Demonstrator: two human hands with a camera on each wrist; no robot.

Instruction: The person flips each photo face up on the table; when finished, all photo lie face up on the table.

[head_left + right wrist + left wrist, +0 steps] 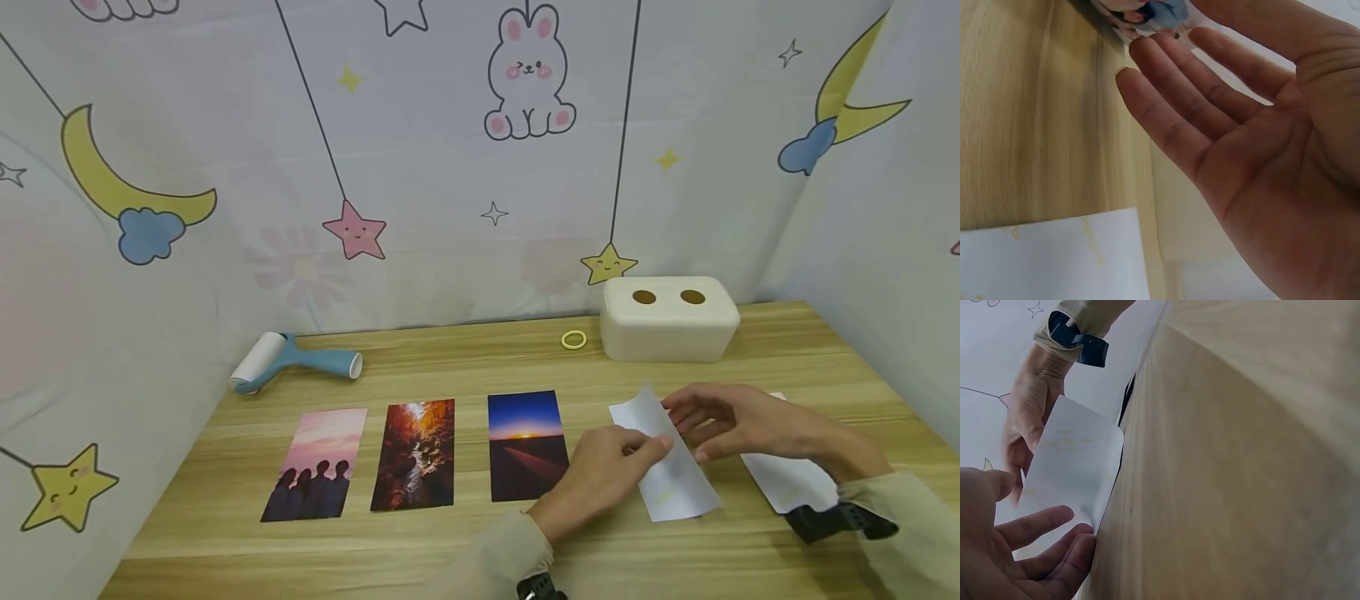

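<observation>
A photo print (678, 483) stands tilted over the table, its white back with faint yellow marks facing up and left. My left hand (600, 475) is at its left side, thumb over the white back; in the left wrist view the fingertips (1088, 540) touch near its lower edge. At the raised right edge is my right hand (750, 421), its fingers loosely extended. A strip of the printed side (1147, 12), with people and blue clothing, shows behind those fingertips in the right wrist view. Another white-backed print (791, 475) lies under my right forearm.
Three prints lie face up in a row: pink-sky silhouettes (315, 467), an autumn stream (412, 454) and a sunset road (527, 446). Behind are a blue-handled lint roller (300, 358), a yellow ring (573, 339) and a cream box with two holes (667, 333).
</observation>
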